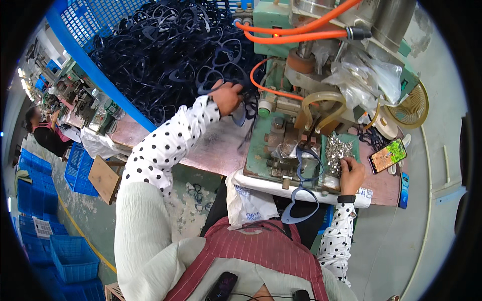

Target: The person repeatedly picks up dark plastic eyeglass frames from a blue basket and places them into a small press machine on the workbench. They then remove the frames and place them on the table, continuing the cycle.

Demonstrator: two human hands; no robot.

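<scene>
At the far left, a person in dark clothing [49,136] sits beyond stacked blue plastic crates [75,261]. Next, a large blue plastic basket with latticed walls [100,80] contains a tangled heap of dark navy, loop-shaped flexible frames [165,60]. The left hand [228,99], extending from a white sleeve with black dots [163,143], lies at the heap's near right edge, its fingers curled among the loops; whether it grasps one cannot be told. Beneath the forearm runs a pinkish worktable [213,153].

Right of the basket stands a green metal press [273,37], fed by bright orange hoses [301,37]. A single navy double-loop frame [300,188] has its upper end at the press's lower fixture and hangs over the table's front edge. Just right of the fixture lies a pile of small, shiny silver-coloured pieces [335,151]. The right hand [353,175], with a dark band at the wrist, touches this pile's right side with bent fingers; whether a piece is pinched cannot be told. Farther right rest a smartphone with a lit, colourful screen [387,156] and, behind it, a round yellowish fan [414,105].
</scene>
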